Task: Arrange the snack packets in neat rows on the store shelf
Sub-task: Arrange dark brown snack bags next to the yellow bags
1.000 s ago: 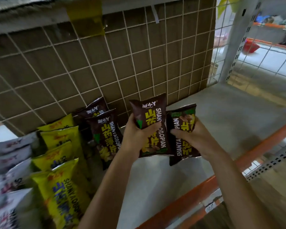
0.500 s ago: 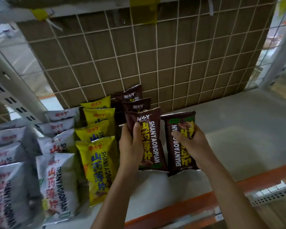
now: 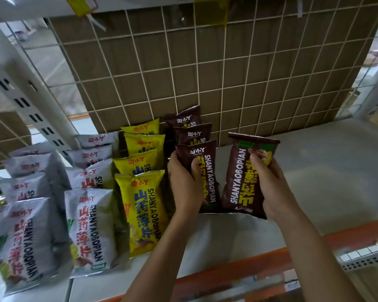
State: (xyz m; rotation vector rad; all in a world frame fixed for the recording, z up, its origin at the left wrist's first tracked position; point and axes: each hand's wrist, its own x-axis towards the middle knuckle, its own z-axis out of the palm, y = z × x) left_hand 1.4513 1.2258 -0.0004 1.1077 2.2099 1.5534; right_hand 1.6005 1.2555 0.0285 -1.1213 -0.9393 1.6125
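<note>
My left hand (image 3: 184,184) grips a brown snack packet (image 3: 205,168) standing at the front of the brown row, with two more brown packets (image 3: 191,132) lined up behind it toward the wire back. My right hand (image 3: 268,182) grips a second brown packet (image 3: 240,175), held upright just right of that row, its bottom near the shelf surface. Left of the brown row stands a row of yellow packets (image 3: 143,205), and further left two rows of silver packets (image 3: 90,227).
The grey shelf board (image 3: 327,171) stretches bare to the right of my hands. An orange front rail (image 3: 238,269) edges the shelf. A wire grid with brown cardboard (image 3: 205,68) closes the back. A white slotted upright (image 3: 20,88) stands at the left.
The view swung left and nearer, bringing the silver rows into sight. My left hand has set its brown packet closer behind the row; the right packet has moved apart to the right.
</note>
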